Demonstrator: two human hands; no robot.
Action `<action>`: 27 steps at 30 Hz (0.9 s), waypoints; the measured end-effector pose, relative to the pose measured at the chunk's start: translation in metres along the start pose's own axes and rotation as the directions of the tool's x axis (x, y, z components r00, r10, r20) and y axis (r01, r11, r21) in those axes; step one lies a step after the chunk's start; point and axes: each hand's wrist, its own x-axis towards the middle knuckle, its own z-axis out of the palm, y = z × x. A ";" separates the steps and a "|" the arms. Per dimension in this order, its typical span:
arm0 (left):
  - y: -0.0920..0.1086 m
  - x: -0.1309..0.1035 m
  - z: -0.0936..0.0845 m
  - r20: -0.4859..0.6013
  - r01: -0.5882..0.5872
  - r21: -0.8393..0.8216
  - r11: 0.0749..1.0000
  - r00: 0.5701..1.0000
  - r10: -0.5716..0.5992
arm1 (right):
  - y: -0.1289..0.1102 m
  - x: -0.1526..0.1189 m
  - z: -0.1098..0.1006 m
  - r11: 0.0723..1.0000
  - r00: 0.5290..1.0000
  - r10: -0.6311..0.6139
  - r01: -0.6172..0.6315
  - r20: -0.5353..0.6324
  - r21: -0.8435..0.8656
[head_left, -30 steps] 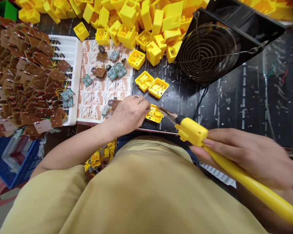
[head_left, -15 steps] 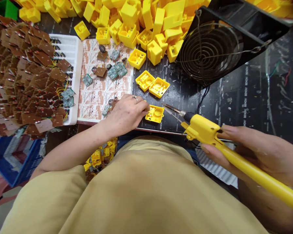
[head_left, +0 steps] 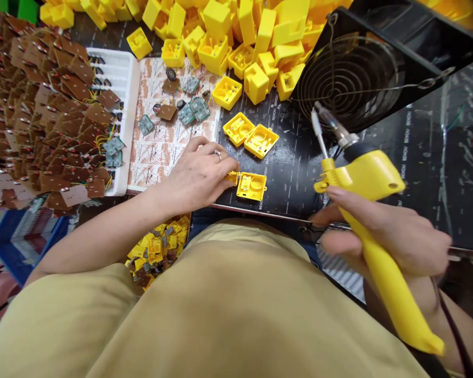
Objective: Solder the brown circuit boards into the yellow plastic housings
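Observation:
My left hand (head_left: 200, 172), a ring on one finger, is at the table's front edge with its fingers closed on the left part of a small open yellow plastic case (head_left: 251, 187). The fingers partly cover that part; the other part lies open, with a round perforated patch and small metal pieces inside. My right hand (head_left: 398, 233) grips the handle of a yellow soldering gun (head_left: 364, 176). Its metal tip and a thin feed tube point up and away, in front of the fan. Another open yellow case (head_left: 261, 142) lies just beyond the left hand.
A black fan (head_left: 339, 79) with a wire guard stands at the back right. Yellow cases (head_left: 216, 23) are heaped at the back. Brown circuit boards (head_left: 43, 115) fill a white tray (head_left: 129, 121) at left. Small green boards (head_left: 193, 111) lie on patterned paper (head_left: 157, 157). A blue crate (head_left: 23, 241) stands lower left.
My right hand has swung the soldering gun up and away from the case, its tip now pointing toward the fan. My left hand stays at the case, its fingers slightly shifted.

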 end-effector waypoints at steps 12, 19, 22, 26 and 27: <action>0.000 -0.004 0.011 -0.167 0.007 -0.190 0.982 0.985 -0.040 | 0.000 0.037 0.086 0.982 0.979 -0.189 0.188 -0.073 -0.023; -0.006 -0.005 0.025 -0.265 -0.066 -0.066 0.996 0.963 0.046 | 0.004 0.034 0.084 0.981 0.979 -0.168 0.155 -0.115 -0.117; -0.004 0.000 0.023 -0.244 -0.015 -0.068 0.998 0.970 -0.002 | 0.003 0.036 0.081 0.982 0.985 -0.154 0.144 -0.076 -0.120; 0.000 0.006 0.017 -0.202 0.058 -0.150 0.987 0.975 -0.088 | 0.004 0.038 0.064 0.985 0.960 -0.175 0.172 -0.216 -0.032; 0.001 0.007 0.016 -0.184 0.062 -0.167 0.984 0.978 -0.093 | 0.004 0.037 0.056 0.985 0.953 -0.174 0.171 -0.247 -0.031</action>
